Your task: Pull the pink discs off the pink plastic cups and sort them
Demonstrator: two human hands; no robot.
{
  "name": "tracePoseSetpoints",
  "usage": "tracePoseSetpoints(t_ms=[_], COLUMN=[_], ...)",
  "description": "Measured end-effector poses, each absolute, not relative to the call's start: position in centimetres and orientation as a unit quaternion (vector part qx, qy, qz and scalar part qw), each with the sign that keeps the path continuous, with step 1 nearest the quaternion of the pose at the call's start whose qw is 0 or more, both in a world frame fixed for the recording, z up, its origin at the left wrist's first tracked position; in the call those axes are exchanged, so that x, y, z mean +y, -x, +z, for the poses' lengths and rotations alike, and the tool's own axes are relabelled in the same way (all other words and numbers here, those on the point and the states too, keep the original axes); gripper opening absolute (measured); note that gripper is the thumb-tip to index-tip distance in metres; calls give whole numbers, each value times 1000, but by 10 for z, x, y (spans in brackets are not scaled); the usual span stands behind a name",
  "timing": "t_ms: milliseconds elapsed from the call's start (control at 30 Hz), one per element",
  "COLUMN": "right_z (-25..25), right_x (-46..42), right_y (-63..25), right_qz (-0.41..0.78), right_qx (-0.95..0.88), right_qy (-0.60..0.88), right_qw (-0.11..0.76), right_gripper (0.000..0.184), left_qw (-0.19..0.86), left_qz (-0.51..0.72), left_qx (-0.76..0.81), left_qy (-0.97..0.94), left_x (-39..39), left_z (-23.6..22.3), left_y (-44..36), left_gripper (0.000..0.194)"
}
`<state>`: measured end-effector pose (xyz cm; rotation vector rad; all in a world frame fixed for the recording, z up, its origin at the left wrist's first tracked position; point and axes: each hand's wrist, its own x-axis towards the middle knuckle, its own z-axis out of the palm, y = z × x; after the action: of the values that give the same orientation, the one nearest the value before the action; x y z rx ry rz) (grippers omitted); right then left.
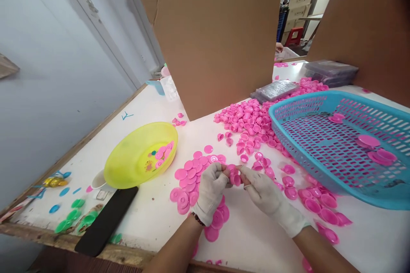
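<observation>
My left hand (209,192) and my right hand (264,192) wear white gloves with bare fingertips. Between them, both hands pinch a small pink plastic cup (235,178); a second pink piece seems to touch it, partly hidden by the fingers. Flat pink discs (188,175) lie spread beside and under my left hand. Close to my right hand are loose pink cups (291,193), some tipped on their sides. Beyond the hands, a large heap of pink cups (246,117) stretches back across the white table.
A blue basket (320,179) with a few pink pieces stands at right. At left are a yellow bowl (128,153), a black phone-like slab (107,222) and green pieces (74,214). Cardboard panels (221,34) rise behind. Another person's hand (279,47) shows far back.
</observation>
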<state>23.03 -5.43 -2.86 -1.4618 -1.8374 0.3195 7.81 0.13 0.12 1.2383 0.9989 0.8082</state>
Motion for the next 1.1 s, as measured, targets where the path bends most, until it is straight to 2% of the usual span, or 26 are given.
tracePoseSetpoints(t_ms=[100,233,300,433,600,667,733,867,1100], right_z=[-31,-37,-37,-34,-36,-39,-41,-37,-29], right_x=[-54,-49,-46,-42,-48,-50,-51,-51,-52], right_y=[-224,-216,-217,-228,-247,-251,-254,-254,-245], right_qz=[101,84,93,98,124,130,138,167,264], right_qx=[-710,-683,-665,-633,-662,-671,-674,-660,-618], right_qy=[603,645,652,654,644,645,646,653,649], right_qw=[350,331,351,402,362,341,331,331,357], right_gripper=[20,19,21,24,26,32,33,23,20], left_qw=[624,687,696,642,636,652,676,708,669], left_qz=[355,355,373,433,457,451,435,413,353], left_qx=[432,436,438,463,448,437,425,414,469], left_qy=[-546,-461,-430,-432,-431,-425,-415,-395,-456], left_x=[-5,-5,1,18,27,27,25,22,12], left_z=[-1,-7,-7,-3,2,2,3,7,-3], left_y=[-82,-90,-90,-76,-59,-58,-59,-62,-73], left_gripper=[13,12,13,11,28,33,31,23,18])
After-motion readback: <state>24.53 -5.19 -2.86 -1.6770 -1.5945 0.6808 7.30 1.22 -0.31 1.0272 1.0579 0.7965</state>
